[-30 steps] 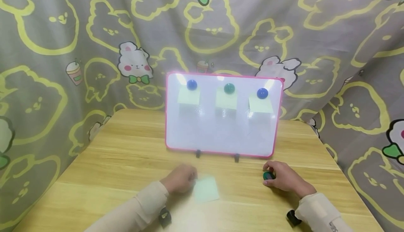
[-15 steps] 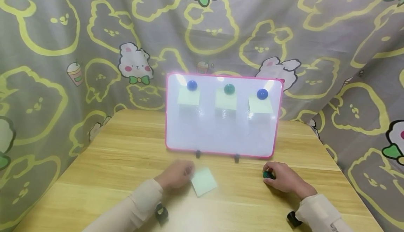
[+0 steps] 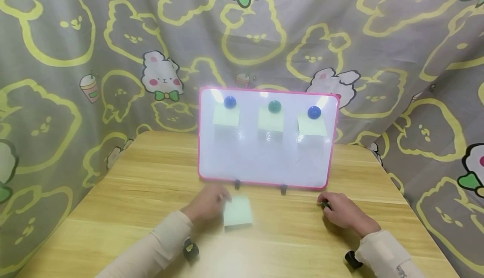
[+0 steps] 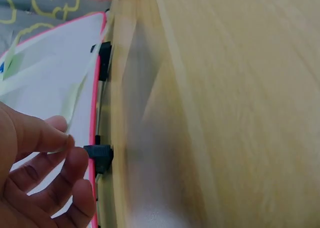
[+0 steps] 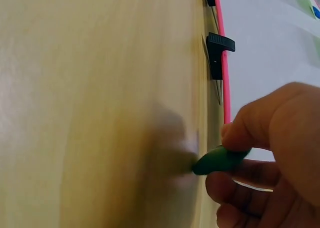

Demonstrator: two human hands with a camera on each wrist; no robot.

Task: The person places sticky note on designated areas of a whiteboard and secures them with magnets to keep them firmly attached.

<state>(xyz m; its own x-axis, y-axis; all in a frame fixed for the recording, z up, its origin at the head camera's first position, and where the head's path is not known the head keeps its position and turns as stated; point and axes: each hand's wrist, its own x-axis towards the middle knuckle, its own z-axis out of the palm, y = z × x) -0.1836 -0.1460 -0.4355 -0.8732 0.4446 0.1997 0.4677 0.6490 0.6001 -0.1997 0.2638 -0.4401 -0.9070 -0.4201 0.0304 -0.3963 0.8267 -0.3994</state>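
My left hand (image 3: 206, 204) pinches a pale green paper note (image 3: 238, 212) by its left edge, a little above the table. In the left wrist view the note (image 4: 74, 100) appears nearly edge-on between thumb and fingertips. To the right, my right hand (image 3: 345, 211) holds a round green magnet (image 5: 220, 161) between thumb and fingers, tilted on its side. Both hands are in front of a pink-framed whiteboard (image 3: 261, 160). On the board, a blue magnet (image 3: 230, 102), a green magnet (image 3: 274, 106) and another blue magnet (image 3: 314, 112) each sit at the top of a pale note.
The whiteboard stands upright on black clip feet (image 3: 283, 189) on the wooden table (image 3: 151, 169). Behind it and at both sides hangs a patterned grey curtain (image 3: 204, 30). Black wrist devices (image 3: 353, 260) hang below the sleeves.
My left hand has moved left and slightly away from me with the note, which has turned. My right hand has stayed nearly in place, and the magnet has tilted in its fingers.
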